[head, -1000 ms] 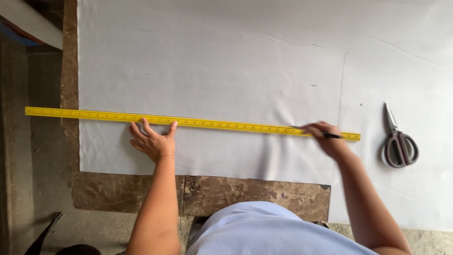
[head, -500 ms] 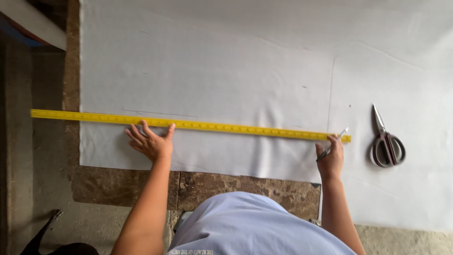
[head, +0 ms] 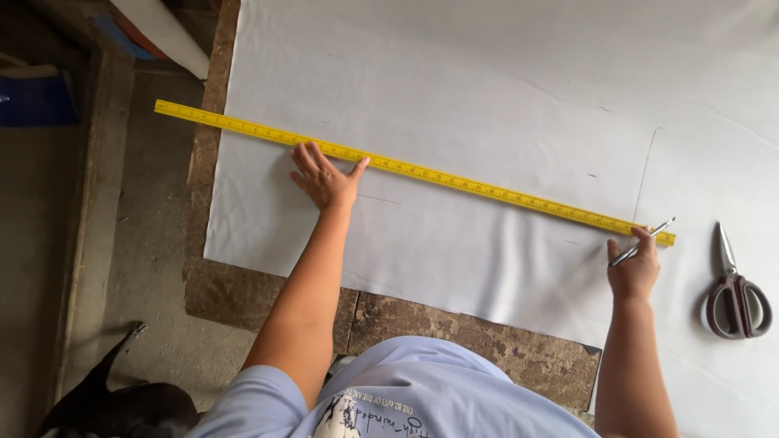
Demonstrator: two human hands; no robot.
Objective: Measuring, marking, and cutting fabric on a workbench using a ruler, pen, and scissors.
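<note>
A long yellow ruler (head: 454, 180) lies slanted across a large white sheet (head: 487, 105) on a worn wooden table (head: 454, 324). My left hand (head: 323, 178) rests flat on the sheet with spread fingers, its fingertips against the ruler's near edge. My right hand (head: 634, 268) holds a slim silver pen (head: 653, 242) at the ruler's right end, the tip pointing up and to the right, close to the ruler's tip. A thin drawn line (head: 645, 174) runs up the sheet from there.
Scissors (head: 734, 292) with dark red handles lie shut on the sheet, right of my right hand. A white roll (head: 166, 32) leans at the top left. A dark animal (head: 114, 401) lies on the concrete floor at the lower left, beside the table's edge.
The view has shifted, so the ruler now appears slanted down to the right. My right hand has drawn back toward me, off the ruler's right end, with the pen. My left hand stays pressed by the ruler.
</note>
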